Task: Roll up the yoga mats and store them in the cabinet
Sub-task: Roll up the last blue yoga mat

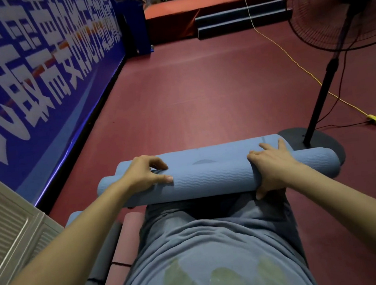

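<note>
Blue ribbed foam yoga mat lies nearly fully rolled across the lower centre of the frame, on the dark red sports floor, with a short flat tail still extending beyond the roll. Left hand rests palm-down on the roll's left portion, fingers curled over its top. Right hand clasps the right portion, fingers spread over the top and thumb underneath. Rolled dark grey mat and rolled pink mat lie side by side at lower left, beside the person's torso. Black pedestal fan stands at the upper right, its round base just beyond the mat's right end. Yellow cable runs across the floor.
</note>
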{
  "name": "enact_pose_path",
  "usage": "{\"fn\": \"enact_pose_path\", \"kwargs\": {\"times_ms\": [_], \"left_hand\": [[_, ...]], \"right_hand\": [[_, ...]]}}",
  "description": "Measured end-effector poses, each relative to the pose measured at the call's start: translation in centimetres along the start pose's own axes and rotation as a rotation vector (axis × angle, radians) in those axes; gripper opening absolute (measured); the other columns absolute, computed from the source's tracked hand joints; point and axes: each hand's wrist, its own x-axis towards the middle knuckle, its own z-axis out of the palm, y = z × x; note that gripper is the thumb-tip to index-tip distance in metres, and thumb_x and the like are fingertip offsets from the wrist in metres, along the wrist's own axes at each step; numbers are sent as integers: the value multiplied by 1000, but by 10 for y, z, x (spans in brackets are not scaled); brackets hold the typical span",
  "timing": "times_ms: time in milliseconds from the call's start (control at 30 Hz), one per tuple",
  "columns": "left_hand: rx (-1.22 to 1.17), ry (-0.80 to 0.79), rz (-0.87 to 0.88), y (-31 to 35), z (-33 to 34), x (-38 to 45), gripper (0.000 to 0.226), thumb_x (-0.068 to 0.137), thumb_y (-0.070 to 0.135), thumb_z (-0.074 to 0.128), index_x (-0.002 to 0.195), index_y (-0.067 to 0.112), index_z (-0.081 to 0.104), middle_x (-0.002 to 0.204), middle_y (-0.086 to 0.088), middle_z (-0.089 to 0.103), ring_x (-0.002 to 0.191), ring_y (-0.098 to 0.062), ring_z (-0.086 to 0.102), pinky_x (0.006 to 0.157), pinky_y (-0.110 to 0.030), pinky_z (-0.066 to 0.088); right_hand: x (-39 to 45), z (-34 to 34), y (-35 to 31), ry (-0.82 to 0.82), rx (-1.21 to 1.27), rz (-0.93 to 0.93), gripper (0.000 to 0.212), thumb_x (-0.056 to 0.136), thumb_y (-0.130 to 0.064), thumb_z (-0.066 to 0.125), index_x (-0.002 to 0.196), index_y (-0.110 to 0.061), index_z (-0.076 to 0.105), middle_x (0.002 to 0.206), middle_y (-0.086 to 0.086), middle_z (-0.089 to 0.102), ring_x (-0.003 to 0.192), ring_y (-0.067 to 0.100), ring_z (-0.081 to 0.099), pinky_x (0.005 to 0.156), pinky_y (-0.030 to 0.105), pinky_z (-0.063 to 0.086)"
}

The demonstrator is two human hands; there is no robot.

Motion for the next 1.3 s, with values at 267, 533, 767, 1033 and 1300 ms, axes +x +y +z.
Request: {"fn": "enact_pose_path", "kwargs": {"times_ms": [267, 533, 767, 1033, 1300], "left_hand": [[643, -143, 99, 16, 15, -9, 88, 38, 90, 76, 92, 25, 53, 99, 8, 67, 92, -22, 54, 78, -38, 43], [769, -123, 84, 23, 19, 0, 93, 34, 85, 83, 90, 21, 45, 94, 6, 63, 87, -23, 60, 67, -37, 39], [791, -159, 20, 32, 24, 7, 96, 34, 84, 83, 97, 20, 48, 96, 5, 65, 85, -23, 63, 75, -37, 51], [783, -244, 18, 45, 6, 15, 80, 31, 85, 76, 81, 25, 58, 73, 7, 61, 68, -19, 59, 65, -36, 53], [704, -404, 22, 58, 4, 4, 79, 31, 82, 81, 81, 23, 64, 77, 8, 65, 73, -17, 62, 60, -32, 48]], "right_hand": [[19, 10, -16, -25, -16, 155, 111, 35, -74, 90, 121, -20, 46, 122, -1, 55, 123, 25, 49, 108, 68, 27], [29, 14, -5, 60, 134, 81, 92, 40, -62, 90, 108, -24, 40, 107, -2, 59, 102, 25, 54, 86, 46, 40], [29, 15, 0, 120, 174, 25, 88, 43, -64, 85, 113, -25, 49, 104, -3, 57, 104, 24, 51, 85, 41, 43], [26, -18, 9, -67, 263, 8, 101, 46, -53, 93, 133, -24, 52, 117, 0, 60, 108, 25, 58, 76, 35, 52], [14, -21, 16, -215, 293, -21, 93, 41, -54, 94, 122, -26, 60, 116, -6, 60, 105, 19, 59, 87, 38, 56]]}}
